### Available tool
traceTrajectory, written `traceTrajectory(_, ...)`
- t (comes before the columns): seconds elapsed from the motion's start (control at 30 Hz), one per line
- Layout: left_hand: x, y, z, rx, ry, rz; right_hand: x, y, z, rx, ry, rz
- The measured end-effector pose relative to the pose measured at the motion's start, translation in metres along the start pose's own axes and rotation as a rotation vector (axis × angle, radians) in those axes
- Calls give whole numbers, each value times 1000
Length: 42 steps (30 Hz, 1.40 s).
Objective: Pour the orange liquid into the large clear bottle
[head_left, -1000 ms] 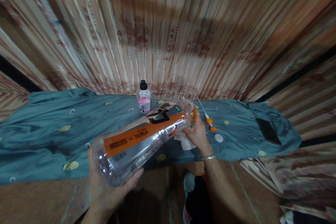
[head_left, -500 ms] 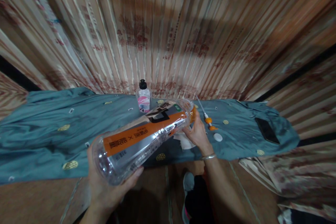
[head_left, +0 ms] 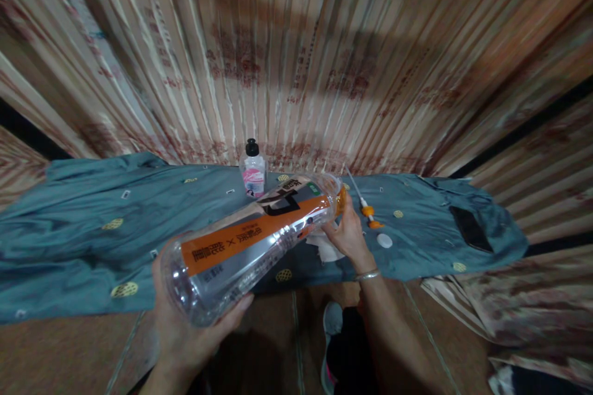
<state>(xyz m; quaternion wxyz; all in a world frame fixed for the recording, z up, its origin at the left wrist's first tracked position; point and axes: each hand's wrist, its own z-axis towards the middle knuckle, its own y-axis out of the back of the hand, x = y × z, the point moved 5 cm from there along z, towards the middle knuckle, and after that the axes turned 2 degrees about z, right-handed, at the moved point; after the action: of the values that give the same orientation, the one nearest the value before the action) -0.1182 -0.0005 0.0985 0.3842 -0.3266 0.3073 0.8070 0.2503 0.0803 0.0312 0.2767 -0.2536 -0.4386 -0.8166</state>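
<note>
A large clear plastic bottle with an orange and grey label lies tilted across the middle, held in the air above the cloth. My left hand is wrapped round its base, which points toward me at the lower left. At the other end, my right hand grips the neck by the orange cap; some of its fingers are hidden behind the bottle. A crumpled white tissue lies beneath the bottle's neck. To the right of my right hand rest an orange-and-white pump head with a long tube and a white disc.
A small clear bottle with a black cap and pink label stands upright at the back of the teal cloth. A dark phone lies at the right. Pleated patterned curtains hang close behind.
Almost nothing differs. Both hands keep their hold on the large bottle, which has shifted only very slightly.
</note>
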Motion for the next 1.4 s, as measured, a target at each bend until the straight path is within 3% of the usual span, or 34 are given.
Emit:
traceTrajectory(0.2,-11,-5,1,-42,63,-21,-1,0,0,13,-2,2)
traceTrajectory(0.33,-10,-1,3,-46,25,-18,-2,0,0,8,3,1)
traceTrajectory(0.43,-7,-3,3,35,-27,-9,-2,0,0,7,4,0)
traceTrajectory(0.6,-3,2,-3,-27,-52,22,0,0,0,2,6,-5)
traceTrajectory(0.73,-7,-5,-2,81,-117,29,0,0,0,9,-8,-4)
traceTrajectory(0.83,-8,-1,-1,-29,-114,30,1,0,0,15,-2,1)
traceTrajectory(0.9,-6,1,-1,-32,-162,39,1,0,0,13,5,-2)
traceTrajectory(0.97,0,0,-3,83,-193,52,0,0,0,14,9,-7)
traceTrajectory(1.07,12,6,-5,119,-200,56,-3,-1,-1,20,4,-13)
traceTrajectory(1.4,26,6,-14,104,-57,-24,-1,-5,-4,8,32,-11)
